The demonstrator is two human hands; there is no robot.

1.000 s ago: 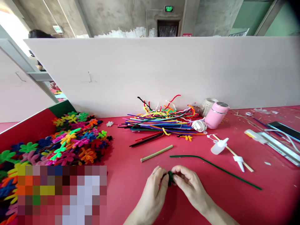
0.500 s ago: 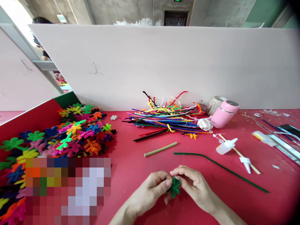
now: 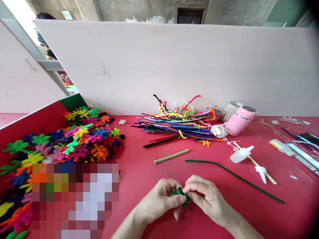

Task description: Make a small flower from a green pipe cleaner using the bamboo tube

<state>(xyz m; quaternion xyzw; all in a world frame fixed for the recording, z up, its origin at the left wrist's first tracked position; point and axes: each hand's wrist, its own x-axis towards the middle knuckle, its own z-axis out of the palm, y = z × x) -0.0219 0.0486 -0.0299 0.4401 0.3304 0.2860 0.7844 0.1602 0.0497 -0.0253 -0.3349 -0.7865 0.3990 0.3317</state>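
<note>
Between my hands is a small dark green pipe-cleaner flower (image 3: pixel 184 196), its looped petals partly covered by fingers. My left hand (image 3: pixel 163 198) is closed on it, the thumb lying across the petals. From the other side, my right hand (image 3: pixel 205 192) pinches the flower's upper edge between thumb and fingertips. A dark green pipe cleaner (image 3: pixel 239 178), bent near one end, lies on the table just beyond my right hand. Farther off rests a short pale green stick (image 3: pixel 171 156).
A heap of coloured pipe cleaners (image 3: pixel 174 127) lies at the back, beside a pink cylinder (image 3: pixel 240 121) and a white cable (image 3: pixel 218 131). Finished flowers (image 3: pixel 79 142) pile up at left by a red wall (image 3: pixel 37 121). A white glue bottle (image 3: pixel 241 154) and thin stick (image 3: pixel 270 178) are at right.
The flower has turned in my fingers, so its petals now face differently and my left thumb covers more of it. Both hands stay close together; the view has shifted slightly.
</note>
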